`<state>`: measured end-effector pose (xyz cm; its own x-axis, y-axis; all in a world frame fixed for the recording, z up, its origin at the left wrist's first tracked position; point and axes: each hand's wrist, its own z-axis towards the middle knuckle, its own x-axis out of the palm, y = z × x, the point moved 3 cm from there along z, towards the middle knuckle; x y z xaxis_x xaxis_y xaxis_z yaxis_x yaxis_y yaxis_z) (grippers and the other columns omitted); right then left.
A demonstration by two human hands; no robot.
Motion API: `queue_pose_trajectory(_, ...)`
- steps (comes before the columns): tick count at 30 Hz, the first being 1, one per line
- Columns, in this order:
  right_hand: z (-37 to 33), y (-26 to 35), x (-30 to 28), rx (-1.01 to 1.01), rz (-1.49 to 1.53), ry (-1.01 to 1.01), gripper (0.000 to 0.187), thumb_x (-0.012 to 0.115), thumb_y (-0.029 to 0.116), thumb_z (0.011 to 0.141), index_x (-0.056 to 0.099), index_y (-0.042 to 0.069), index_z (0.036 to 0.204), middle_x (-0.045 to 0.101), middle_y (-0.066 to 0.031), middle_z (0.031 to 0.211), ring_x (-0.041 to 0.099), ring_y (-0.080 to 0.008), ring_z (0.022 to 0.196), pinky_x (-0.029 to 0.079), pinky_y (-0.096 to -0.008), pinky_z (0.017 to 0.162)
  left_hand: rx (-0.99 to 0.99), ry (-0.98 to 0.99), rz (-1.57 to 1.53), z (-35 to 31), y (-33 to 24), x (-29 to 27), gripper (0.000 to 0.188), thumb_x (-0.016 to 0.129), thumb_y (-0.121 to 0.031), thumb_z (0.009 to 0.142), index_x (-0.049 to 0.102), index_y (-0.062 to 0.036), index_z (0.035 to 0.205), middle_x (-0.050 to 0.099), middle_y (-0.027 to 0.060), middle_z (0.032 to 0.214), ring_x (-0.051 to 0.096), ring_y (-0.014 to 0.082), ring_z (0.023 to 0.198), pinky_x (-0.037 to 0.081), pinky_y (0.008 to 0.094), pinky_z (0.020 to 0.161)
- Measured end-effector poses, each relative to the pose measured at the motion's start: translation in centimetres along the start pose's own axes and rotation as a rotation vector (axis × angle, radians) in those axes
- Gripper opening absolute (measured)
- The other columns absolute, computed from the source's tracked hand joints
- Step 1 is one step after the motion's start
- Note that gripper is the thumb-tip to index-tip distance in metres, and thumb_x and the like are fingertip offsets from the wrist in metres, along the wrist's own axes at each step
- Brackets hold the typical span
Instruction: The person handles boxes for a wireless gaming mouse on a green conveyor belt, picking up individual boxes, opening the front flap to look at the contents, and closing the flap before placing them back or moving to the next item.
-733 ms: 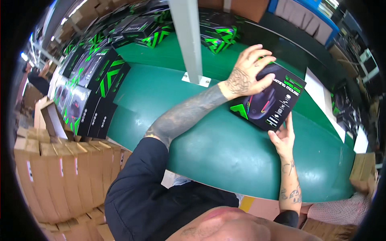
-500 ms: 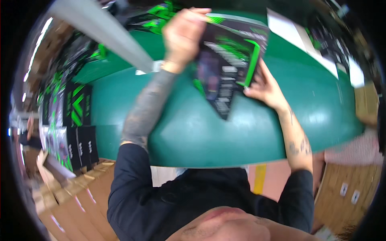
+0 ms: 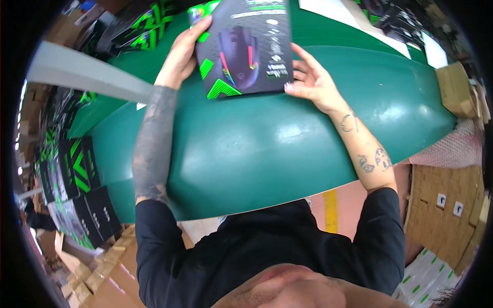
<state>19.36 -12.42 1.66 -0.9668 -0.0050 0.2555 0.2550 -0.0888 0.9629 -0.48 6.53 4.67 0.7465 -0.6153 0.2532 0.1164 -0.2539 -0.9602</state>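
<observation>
A black box with green corner accents and a picture of a computer mouse, a mouse box [image 3: 244,59], is held up over the green table with its printed face toward me. Its top runs out of the picture. My left hand [image 3: 184,54] grips the left edge, thumb on the front and the other fingers partly hidden behind. At the lower right corner, my right hand [image 3: 313,82] has its thumb against the edge and its fingers along the right side.
The green table [image 3: 246,164] curves across the view. A grey post [image 3: 97,74] rises at the left. Black and green boxes [image 3: 77,164] are stacked at the left edge, with more at the back. A cardboard box [image 3: 455,90] sits far right, near bubble wrap [image 3: 447,146]. Cartons [image 3: 123,272] stand lower left.
The mouse box has turned from a tilted, blurred pose to nearly upright and moved left. My left hand has shifted down and left to its left edge; my right hand stays on the right side.
</observation>
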Motion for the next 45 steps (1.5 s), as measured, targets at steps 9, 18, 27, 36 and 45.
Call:
queue_pose_trajectory(9,1.3,0.1,-3.4,-0.135,0.140,-0.436,0.028,0.058,0.010,0.086,0.051,-0.001,0.111,0.060,-0.0106,0.096,0.059,-0.0171,0.088,0.049,-0.0288,0.080,0.265,-0.278,-0.424,2.5,4.0,-5.7,0.043,0.060,-0.033,0.086,0.050,0.0017,0.109,0.056,0.0179,0.114,0.058,0.0249,0.101,0.049,0.0310,0.084)
queue_pose_trajectory(18,3.0,2.0,-7.1,-0.111,-0.410,-0.516,0.025,0.067,0.014,0.081,0.059,0.004,0.103,0.063,-0.0068,0.093,0.057,-0.0104,0.083,0.048,-0.0238,0.070,0.528,-0.045,1.093,0.3,4.2,3.0,0.025,0.064,-0.025,0.081,0.058,-0.0053,0.095,0.061,0.0113,0.092,0.058,0.0197,0.086,0.046,0.0319,0.075)
queue_pose_trajectory(27,9.7,17.2,-27.9,-0.397,-1.943,-1.181,0.074,0.063,0.048,0.071,0.047,-0.007,0.118,0.049,-0.0290,0.119,0.042,-0.0428,0.115,0.035,-0.0453,0.097,0.561,-0.398,1.420,2.3,5.4,0.2,0.076,0.058,-0.045,0.081,0.031,0.0044,0.131,0.037,0.0256,0.131,0.033,0.0390,0.125,0.028,0.0444,0.103)
queue_pose_trajectory(36,8.0,18.6,-25.2,0.035,-1.033,-0.948,0.057,0.071,0.040,0.069,0.059,-0.002,0.106,0.065,-0.0151,0.096,0.063,-0.0191,0.089,0.049,-0.0302,0.077,0.558,-0.276,1.257,1.3,3.8,2.0,0.062,0.051,-0.042,0.087,0.035,0.0022,0.128,0.040,0.0222,0.129,0.034,0.0356,0.124,0.027,0.0438,0.103)
queue_pose_trajectory(45,0.2,1.3,-0.5,0.053,-0.290,-0.210,0.067,0.078,0.013,0.069,0.040,-0.006,0.121,0.054,-0.0158,0.107,0.057,-0.0201,0.095,0.048,-0.0316,0.084,1.241,-0.501,0.802,-1.5,-3.9,4.7,0.047,0.051,-0.027,0.089,0.040,-0.0019,0.127,0.039,0.0185,0.130,0.037,0.0322,0.121,0.028,0.0402,0.103)
